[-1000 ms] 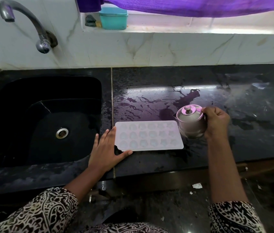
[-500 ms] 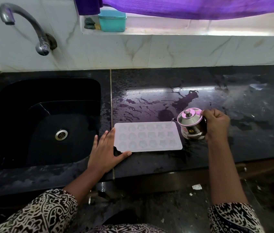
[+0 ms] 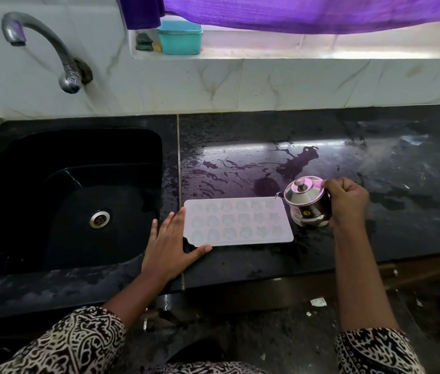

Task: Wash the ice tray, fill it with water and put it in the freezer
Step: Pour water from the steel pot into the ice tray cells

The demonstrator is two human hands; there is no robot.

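Glossy steel pot (image 3: 308, 202), translucent plastic ice tray (image 3: 237, 221).

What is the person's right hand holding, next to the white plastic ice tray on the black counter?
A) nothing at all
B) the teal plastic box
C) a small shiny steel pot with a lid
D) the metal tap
C: the right hand grips the small shiny steel pot with a lid at the right end of the white plastic ice tray.

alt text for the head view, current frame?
A right hand holds a small lidded steel pot by its handle, spout at the right end of a white ice tray lying on a wet black counter. The left hand lies flat against the tray's left end; a black sink and tap are to the left.
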